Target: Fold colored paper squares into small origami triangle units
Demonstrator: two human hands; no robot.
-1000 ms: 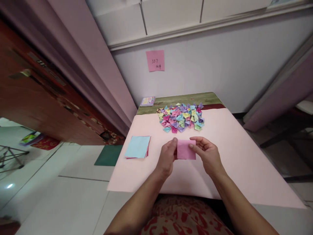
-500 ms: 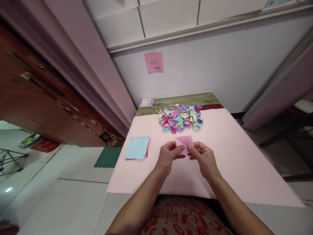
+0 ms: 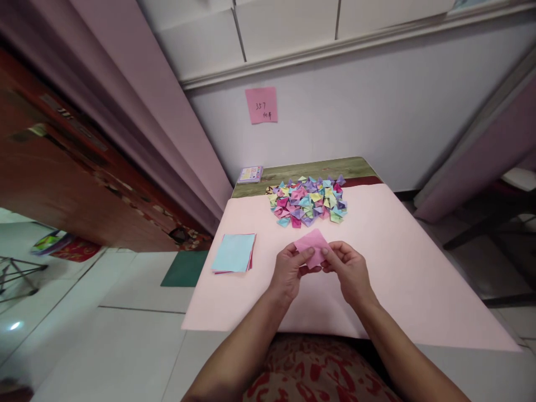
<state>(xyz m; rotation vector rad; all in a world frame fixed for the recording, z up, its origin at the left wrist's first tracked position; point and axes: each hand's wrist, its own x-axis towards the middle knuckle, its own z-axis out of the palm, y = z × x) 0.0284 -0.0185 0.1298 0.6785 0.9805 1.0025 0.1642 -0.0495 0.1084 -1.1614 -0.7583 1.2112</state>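
Pinching one pink paper (image 3: 311, 240): one left hand (image 3: 288, 269), one right hand (image 3: 350, 271).

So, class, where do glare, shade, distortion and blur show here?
Head view: glare spot on the lower-left floor tiles; dim shade right of the pink table cover; stretched, soft frame edges; fine creases in the pink paper square unclear.

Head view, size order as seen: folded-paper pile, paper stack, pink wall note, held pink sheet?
1. Folded-paper pile
2. Paper stack
3. Pink wall note and held pink sheet: too close to rank; sheet partly covered.
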